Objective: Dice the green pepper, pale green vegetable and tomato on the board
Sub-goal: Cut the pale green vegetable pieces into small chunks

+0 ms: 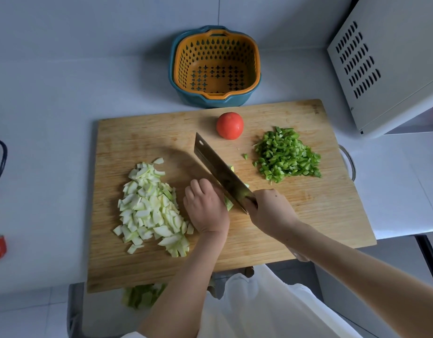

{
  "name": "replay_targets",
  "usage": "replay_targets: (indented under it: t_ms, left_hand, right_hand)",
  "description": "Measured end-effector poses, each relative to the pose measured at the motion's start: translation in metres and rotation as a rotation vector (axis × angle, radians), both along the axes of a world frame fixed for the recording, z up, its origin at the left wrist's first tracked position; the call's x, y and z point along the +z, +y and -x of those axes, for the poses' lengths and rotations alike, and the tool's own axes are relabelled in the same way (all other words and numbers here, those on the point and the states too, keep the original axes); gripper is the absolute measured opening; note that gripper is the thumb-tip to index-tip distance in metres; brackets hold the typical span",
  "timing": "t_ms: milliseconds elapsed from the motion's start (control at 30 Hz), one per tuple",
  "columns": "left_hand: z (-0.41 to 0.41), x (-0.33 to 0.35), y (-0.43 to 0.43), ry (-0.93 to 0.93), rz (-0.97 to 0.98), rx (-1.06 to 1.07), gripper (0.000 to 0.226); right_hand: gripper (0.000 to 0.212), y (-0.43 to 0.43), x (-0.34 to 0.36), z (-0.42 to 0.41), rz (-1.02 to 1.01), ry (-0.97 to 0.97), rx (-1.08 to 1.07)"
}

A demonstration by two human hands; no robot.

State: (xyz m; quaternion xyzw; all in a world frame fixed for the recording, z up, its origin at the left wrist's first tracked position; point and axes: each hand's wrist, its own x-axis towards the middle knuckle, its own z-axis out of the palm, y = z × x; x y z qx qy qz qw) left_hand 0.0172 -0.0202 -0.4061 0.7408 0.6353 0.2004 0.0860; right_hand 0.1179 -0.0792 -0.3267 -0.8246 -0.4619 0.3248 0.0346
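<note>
Seen from above, a rectangular wooden cutting board [296, 215] with fine scored grain lies on a smooth pale grey counter [51, 106], its near edge hanging past the counter's front. The person's right hand [271, 211] is closed around the handle of a broad rectangular steel cleaver [220, 172], whose shiny blade runs diagonally away toward the board's far left, with a small hole near its far corner. The left hand [205, 208] is curled knuckles-up, fingers tucked, pressing down on the last uncut piece of pale green vegetable [228, 204] – only slivers of it show beside the blade, which stands right against the knuckles. To the left of that hand sits a loose heap of diced pale green vegetable [149, 206], made of whitish curved chunks with thin green skin edges. On the board's right side lies a mound of diced green pepper [286, 154], small, glossy, bright green bits, with one stray piece just to its left. A whole tomato [229, 125], round, smooth and red, rests near the board's far edge between the two heaps. Beyond the board stands an orange plastic strainer basket [215, 42] with drop-shaped perforations – nested inside a teal bowl [186, 93]. At the far right is a white vented metal appliance [381, 69]. Green peelings [142, 296] lie blurred below the board's near edge
</note>
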Motion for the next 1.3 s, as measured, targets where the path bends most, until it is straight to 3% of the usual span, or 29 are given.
replay_targets:
  t_ms: [333, 433, 567, 833, 1300]
  left_hand:
    - [-0.008, 0.006, 0.005, 0.0, 0.047, -0.039, 0.02]
    - [-0.001, 0.005, 0.001, -0.045, 0.003, -0.079, 0.005]
    - [0.009, -0.002, -0.001, -0.102, -0.017, -0.108, 0.026]
    - [0.01, -0.009, 0.004, -0.146, -0.024, -0.095, 0.025]
    - [0.011, -0.01, 0.005, -0.125, -0.03, -0.112, 0.025]
  right_hand:
    - [0.032, -0.009, 0.006, -0.001, -0.065, -0.011, 0.026]
    - [0.035, -0.016, 0.006, -0.002, -0.1, -0.037, 0.043]
    - [0.033, -0.017, 0.002, -0.003, -0.136, -0.108, 0.056]
    - [0.031, -0.019, 0.02, 0.003, -0.172, -0.084, 0.097]
    - [0.027, -0.015, 0.027, 0.003, -0.049, -0.159, 0.194]
